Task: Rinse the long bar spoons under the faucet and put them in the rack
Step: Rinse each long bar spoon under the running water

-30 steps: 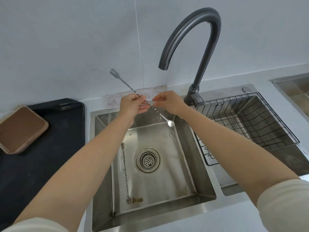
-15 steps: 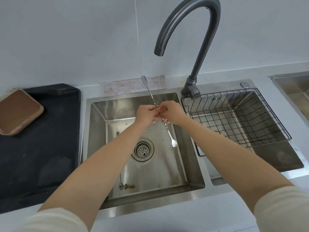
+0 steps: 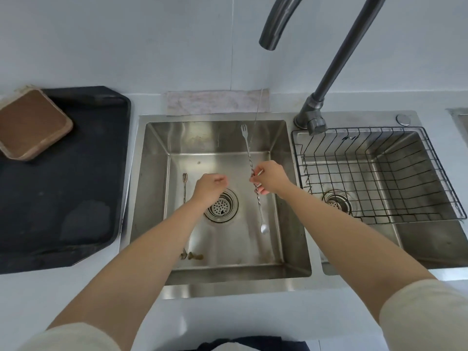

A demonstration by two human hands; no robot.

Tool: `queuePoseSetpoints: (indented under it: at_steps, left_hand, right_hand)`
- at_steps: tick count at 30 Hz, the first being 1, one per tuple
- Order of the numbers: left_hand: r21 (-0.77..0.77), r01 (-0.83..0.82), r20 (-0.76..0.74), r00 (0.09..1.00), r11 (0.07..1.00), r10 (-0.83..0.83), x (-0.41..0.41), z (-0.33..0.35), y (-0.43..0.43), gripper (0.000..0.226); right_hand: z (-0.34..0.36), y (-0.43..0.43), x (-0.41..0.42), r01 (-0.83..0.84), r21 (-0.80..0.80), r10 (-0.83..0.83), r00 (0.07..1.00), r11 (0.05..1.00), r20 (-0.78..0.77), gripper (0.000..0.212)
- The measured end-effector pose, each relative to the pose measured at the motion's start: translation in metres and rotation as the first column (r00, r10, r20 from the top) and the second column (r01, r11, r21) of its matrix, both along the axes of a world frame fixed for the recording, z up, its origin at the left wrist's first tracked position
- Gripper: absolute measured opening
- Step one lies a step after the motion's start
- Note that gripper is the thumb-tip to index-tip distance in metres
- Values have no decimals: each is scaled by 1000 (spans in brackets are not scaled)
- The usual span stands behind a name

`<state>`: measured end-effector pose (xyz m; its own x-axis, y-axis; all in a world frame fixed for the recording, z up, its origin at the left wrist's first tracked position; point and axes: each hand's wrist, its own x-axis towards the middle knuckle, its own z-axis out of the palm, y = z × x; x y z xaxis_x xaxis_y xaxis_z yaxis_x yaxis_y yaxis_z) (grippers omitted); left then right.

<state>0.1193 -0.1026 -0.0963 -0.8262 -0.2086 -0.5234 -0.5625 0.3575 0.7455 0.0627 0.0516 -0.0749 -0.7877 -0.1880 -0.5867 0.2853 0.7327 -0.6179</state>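
Note:
My right hand (image 3: 269, 177) pinches the twisted middle of a long bar spoon (image 3: 248, 148) over the left sink basin (image 3: 222, 249); its fork end points away from me and its bowl end hangs toward me. A thin stream of water from the dark faucet (image 3: 326, 79) falls right beside the spoon's upper shaft. My left hand (image 3: 209, 187) hovers above the drain (image 3: 222, 205), loosely curled and holding nothing. A second bar spoon (image 3: 184, 188) lies on the basin floor to the left, partly hidden by my left forearm. The black wire rack (image 3: 430, 160) sits in the right basin.
A black mat (image 3: 60, 193) covers the counter on the left, with a brown square tray (image 3: 31, 124) at its far corner. A small bit of brown debris (image 3: 196, 255) lies near the basin's front. A pale cloth (image 3: 215, 102) lies behind the sink.
My left hand has let go of the spoon and moved left over the drain. The right hand alone now holds the spoon, lower in the basin. The view tilted down.

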Motion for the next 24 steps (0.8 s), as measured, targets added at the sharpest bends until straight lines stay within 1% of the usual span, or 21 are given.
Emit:
queuePoseSetpoints:
  at_steps: [4, 5, 8, 13, 17, 21, 24]
  left_hand:
    - [-134, -14, 73, 997, 991, 24, 23, -33, -33, 24]
    - [-179, -16, 102, 994, 984, 35, 29, -39, -39, 23]
    - [-285, -1, 175, 983, 959, 53, 46, -57, -54, 22]
    - [-387, 36, 253, 965, 922, 69, 59, -89, -64, 22]
    - [-434, 64, 331, 939, 899, 93, 63, -105, -68, 25]
    - [-461, 110, 369, 926, 880, 78, 64, -114, -74, 27]
    - [-477, 145, 397, 916, 867, 65, 64, -122, -78, 28]
  right_hand:
    - [-24, 1, 5, 22, 57, -26, 997, 998, 70, 5]
    - [-31, 1, 6, 33, 78, -39, 996, 996, 82, 8]
    - [-53, 4, 14, 70, 143, -87, 990, 987, 114, 27]
    - [-88, 13, 28, 97, 241, -137, 979, 966, 154, 36]
    - [-108, 19, 36, 73, 320, -124, 982, 945, 142, 42]
    - [-122, 20, 39, 45, 354, -106, 983, 934, 153, 37]
    - [-129, 18, 42, 22, 371, -88, 983, 929, 161, 19]
